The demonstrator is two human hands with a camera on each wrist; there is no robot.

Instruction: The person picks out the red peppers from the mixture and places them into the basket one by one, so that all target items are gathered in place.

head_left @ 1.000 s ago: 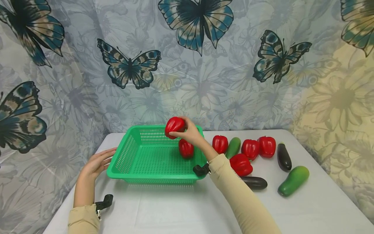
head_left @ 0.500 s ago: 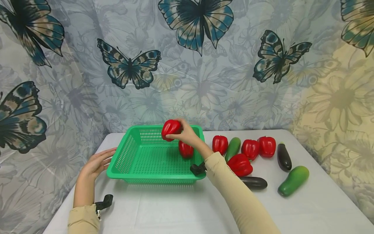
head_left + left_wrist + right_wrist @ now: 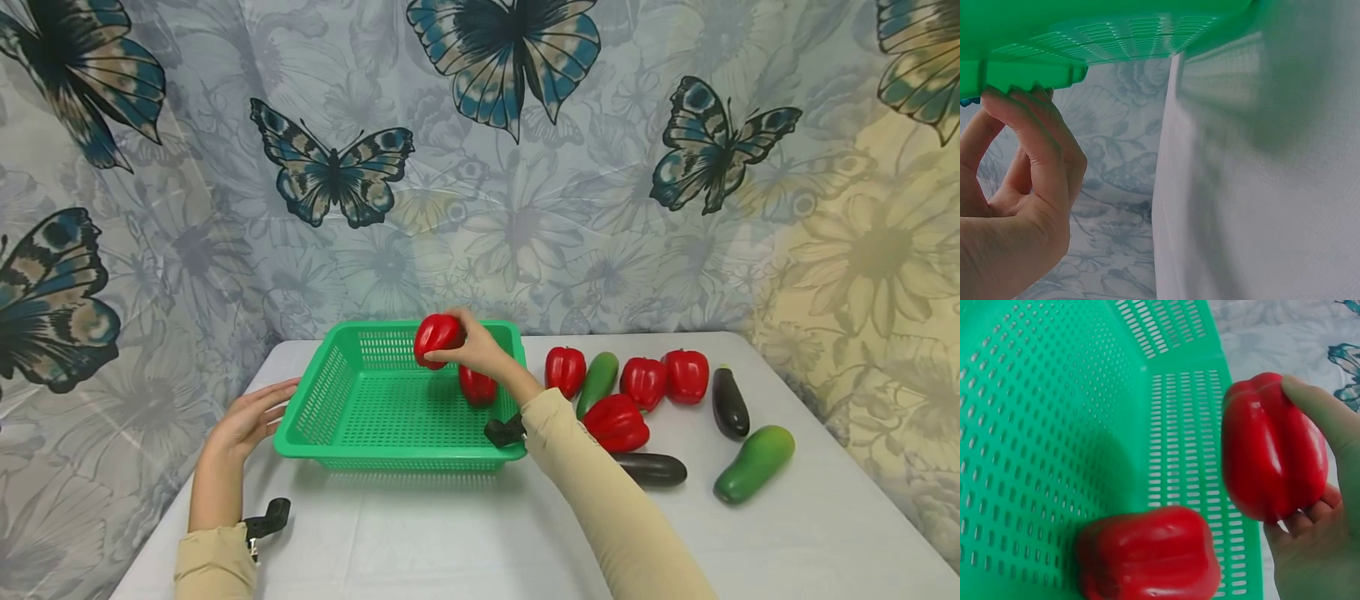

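The right hand [image 3: 474, 346] pinches a red pepper [image 3: 438, 340] between thumb and fingers, thumb on the near side and fingertips behind. The pepper is at the centre of the head view, over the back of the green basket [image 3: 405, 452]. A second pepper [image 3: 477, 387] lies inside on the basket's floor, near its right wall; the right wrist view shows a gap between the two.

The left hand [image 3: 250, 418], left of centre, has its fingers extended and lightly bent, the tips touching the outside of the basket's left rim. Whether the thumb also meets the rim is hard to tell, as the fingers partly cover it in the left wrist view.

Right of the basket, on the white table [image 3: 420, 533], a third pepper [image 3: 565, 371] stands just beside a cucumber [image 3: 597, 383]. Further right, a fourth pepper [image 3: 642, 383] and a fifth pepper [image 3: 686, 377] sit side by side. Below them lie a sixth pepper [image 3: 617, 423] and a dark eggplant [image 3: 656, 470], both partly behind the right sleeve [image 3: 622, 500]. Another eggplant [image 3: 730, 403] and a green squash [image 3: 753, 464] lie towards the right of the frame. A butterfly-print cloth [image 3: 517, 242] fills the upper half.
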